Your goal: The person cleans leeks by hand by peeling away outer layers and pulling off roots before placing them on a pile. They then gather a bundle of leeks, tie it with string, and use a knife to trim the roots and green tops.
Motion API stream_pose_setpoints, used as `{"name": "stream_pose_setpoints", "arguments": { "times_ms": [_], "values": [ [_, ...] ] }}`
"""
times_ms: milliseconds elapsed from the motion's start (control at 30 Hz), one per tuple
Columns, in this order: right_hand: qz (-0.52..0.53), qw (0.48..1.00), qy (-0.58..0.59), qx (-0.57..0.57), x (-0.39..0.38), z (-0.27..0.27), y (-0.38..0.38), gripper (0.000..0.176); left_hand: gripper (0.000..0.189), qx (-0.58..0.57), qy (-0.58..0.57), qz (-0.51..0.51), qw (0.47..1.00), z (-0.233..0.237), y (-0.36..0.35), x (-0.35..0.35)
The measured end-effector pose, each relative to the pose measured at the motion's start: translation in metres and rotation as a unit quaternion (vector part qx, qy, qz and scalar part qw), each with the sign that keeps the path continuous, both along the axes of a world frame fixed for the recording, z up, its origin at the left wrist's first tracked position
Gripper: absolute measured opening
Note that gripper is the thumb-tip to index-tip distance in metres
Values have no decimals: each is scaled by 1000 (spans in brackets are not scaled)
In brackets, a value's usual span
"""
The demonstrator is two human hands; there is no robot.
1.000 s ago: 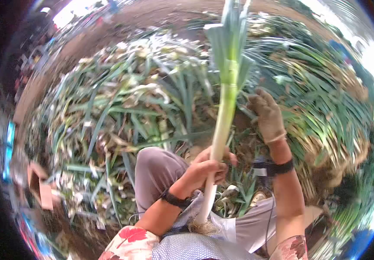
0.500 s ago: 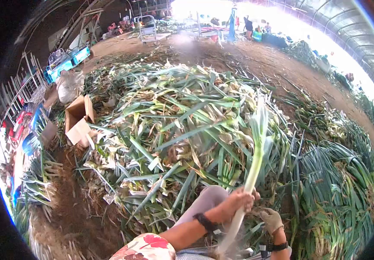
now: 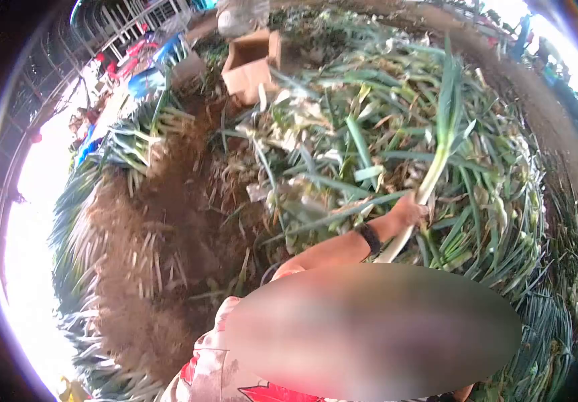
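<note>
The left arm reaches forward and across to the right, its forearm bare. At its far end the left hand has its fingers curled in a grip; blur covers the torso, and the right hand cannot be made out.

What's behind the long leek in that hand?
Behind the leek, held in the left hand, you can see a messy heap of green and pale leaves. Whatever lies right behind its stalk is covered, so I can't tell.
</note>
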State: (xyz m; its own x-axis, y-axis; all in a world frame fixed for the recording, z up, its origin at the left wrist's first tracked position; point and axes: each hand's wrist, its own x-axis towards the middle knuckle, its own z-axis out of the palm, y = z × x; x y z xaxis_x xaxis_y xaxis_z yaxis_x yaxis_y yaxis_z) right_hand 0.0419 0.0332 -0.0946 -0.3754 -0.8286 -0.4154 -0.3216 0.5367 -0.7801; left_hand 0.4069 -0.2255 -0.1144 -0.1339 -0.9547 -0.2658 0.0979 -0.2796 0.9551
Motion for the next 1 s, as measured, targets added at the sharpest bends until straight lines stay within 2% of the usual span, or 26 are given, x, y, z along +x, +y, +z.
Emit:
{"name": "stream_pose_setpoints", "arguments": {
  "times_ms": [33,100,133,233,333,367,433,500,567,600,633,667,700,733,767,800,833,867,900,967,1000],
  "values": [
    [-6,1000,12,19,4,2,6,37,47,48,87,-4,995,-12,15,16],
    [-5,999,24,38,9,4,6,37,54,82,50,-4,995,-38,39,34],
    [2,999,28,46,11,5,5,38,55,75,78,-4,994,-32,54,42],
    [26,997,42,62,17,3,-7,38,61,63,178,20,982,5,78,62],
    [55,995,47,66,34,1,-27,38,58,1,190,51,981,58,90,93],
    [65,995,49,65,41,0,-34,38,59,-1,233,72,970,67,94,104],
    [81,993,52,72,58,-4,-43,39,59,-65,207,94,972,91,104,137],
    [100,991,54,76,74,-6,-53,39,51,-63,128,181,973,137,120,176],
    [116,988,58,79,89,-8,-61,39,37,-34,85,308,947,168,127,231],
    [123,987,59,81,95,-9,-63,39,26,-97,73,360,925,191,136,261],
    [128,986,61,83,100,-10,-65,40,26,-111,-94,386,911,206,142,306],
    [133,985,67,86,111,-6,-67,40,30,-300,-119,405,856,194,136,374],
    [137,984,65,88,111,-10,-65,40,34,-214,-247,439,837,214,142,429],
    [140,984,66,90,115,-10,-64,40,49,-73,-337,499,795,240,152,486],
    [142,983,70,93,122,-8,-65,40,66,-17,-358,608,709,227,151,586],
    [136,984,68,92,119,-10,-62,40,66,-47,-476,632,609,243,166,577],
    [134,984,69,93,119,-10,-60,41,67,-52,-582,655,479,260,181,566],
    [132,985,70,91,119,-10,-58,41,55,-144,-650,624,409,229,179,623],
    [135,984,74,92,117,-11,-55,41,32,-68,-465,550,690,229,186,587],
    [132,984,79,91,115,-12,-48,41,16,-85,-382,450,803,167,179,528],
    [132,984,83,88,112,-13,-44,42,14,-35,-364,371,854,104,173,527]
  ]
}}
